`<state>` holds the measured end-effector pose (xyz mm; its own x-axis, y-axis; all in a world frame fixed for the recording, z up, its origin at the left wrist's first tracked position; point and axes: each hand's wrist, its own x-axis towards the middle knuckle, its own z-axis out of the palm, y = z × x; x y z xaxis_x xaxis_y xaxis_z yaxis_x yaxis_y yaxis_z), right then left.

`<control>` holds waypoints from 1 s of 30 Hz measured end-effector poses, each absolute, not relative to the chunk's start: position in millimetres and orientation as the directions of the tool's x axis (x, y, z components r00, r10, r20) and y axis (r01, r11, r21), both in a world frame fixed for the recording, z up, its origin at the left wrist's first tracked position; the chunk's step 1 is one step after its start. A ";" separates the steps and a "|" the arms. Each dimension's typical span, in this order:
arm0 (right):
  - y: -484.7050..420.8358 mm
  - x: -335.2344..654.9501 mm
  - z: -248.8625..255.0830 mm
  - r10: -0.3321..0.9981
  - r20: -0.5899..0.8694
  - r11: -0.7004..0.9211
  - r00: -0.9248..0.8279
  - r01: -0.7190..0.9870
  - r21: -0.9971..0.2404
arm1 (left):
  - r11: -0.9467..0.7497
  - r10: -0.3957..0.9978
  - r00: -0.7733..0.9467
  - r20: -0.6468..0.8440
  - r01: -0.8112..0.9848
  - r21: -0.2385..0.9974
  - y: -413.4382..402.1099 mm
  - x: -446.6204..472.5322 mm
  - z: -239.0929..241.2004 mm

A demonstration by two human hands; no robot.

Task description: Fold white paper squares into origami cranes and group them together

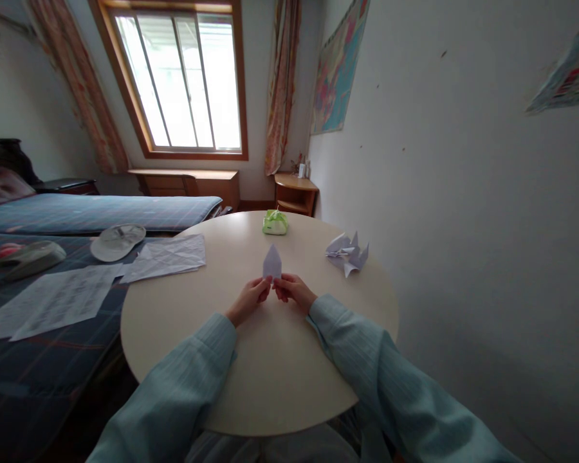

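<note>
Head camera: the left hand and right hand, just beside each other, both pinch the lower end of a folded paper near the round table's middle, its tip toward twelve o'clock. A green pack sits at twelve, folded paper shapes at two, sheets at ten.

Worktop: room to pass at either side of the folded paper, and between it and the pack. Obstacles: far side, pack; right, folded shapes, wall beyond; left, sheets across the rim; near side, both sleeves.
</note>
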<state>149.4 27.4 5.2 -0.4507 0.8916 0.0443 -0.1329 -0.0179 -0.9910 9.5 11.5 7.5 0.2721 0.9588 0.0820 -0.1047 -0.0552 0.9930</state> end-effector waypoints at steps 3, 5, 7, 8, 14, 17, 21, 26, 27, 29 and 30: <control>29.8 149.9 3.7 0.914 0.066 0.009 -0.399 -0.144 -0.990 | -0.065 0.951 0.294 0.092 -0.101 0.993 11.6 9.5 8.0; 29.9 149.8 4.1 0.924 0.065 0.010 -0.376 -0.145 -0.989 | -0.083 0.951 0.290 0.107 -0.093 0.992 10.3 9.1 11.0; 28.7 149.5 5.4 0.928 0.056 0.004 -0.368 -0.140 -0.990 | -0.102 0.954 0.276 0.121 -0.084 0.991 8.7 8.7 14.3; 27.9 149.4 6.3 0.929 0.051 0.001 -0.366 -0.136 -0.991 | -0.108 0.956 0.266 0.126 -0.080 0.991 8.0 8.6 15.6; 24.7 150.2 10.4 0.935 0.033 -0.017 -0.352 -0.137 -0.990 | -0.125 0.966 0.219 0.136 -0.062 0.990 7.9 7.5 17.5; 25.8 150.4 9.8 0.936 0.051 0.002 -0.349 -0.140 -0.990 | -0.113 0.971 0.204 0.123 -0.060 0.992 8.1 7.3 16.9; 28.5 150.3 7.7 0.937 0.100 0.053 -0.334 -0.149 -0.987 | -0.107 0.975 0.187 0.120 -0.076 0.991 8.2 7.1 15.7; 29.4 149.8 6.8 0.940 0.111 0.064 -0.323 -0.152 -0.986 | -0.140 0.971 0.190 0.147 -0.047 0.989 10.0 5.6 15.9; 29.0 149.7 7.2 0.940 0.104 0.056 -0.324 -0.154 -0.986 | -0.145 0.970 0.190 0.150 -0.041 0.989 10.3 5.3 16.2; 27.5 149.7 8.5 0.940 0.081 0.029 -0.331 -0.159 -0.987 | -0.145 0.970 0.193 0.150 -0.041 0.989 10.7 5.0 16.8; 26.7 149.8 9.4 0.938 0.069 0.014 -0.339 -0.162 -0.987 | -0.142 0.969 0.197 0.148 -0.044 0.989 10.8 4.9 16.9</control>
<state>149.8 26.7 9.4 -0.3391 0.9382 0.0686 -0.1618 0.0136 -0.9867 4.9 10.8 16.9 0.1965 0.9692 0.1483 -0.0442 -0.1424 0.9888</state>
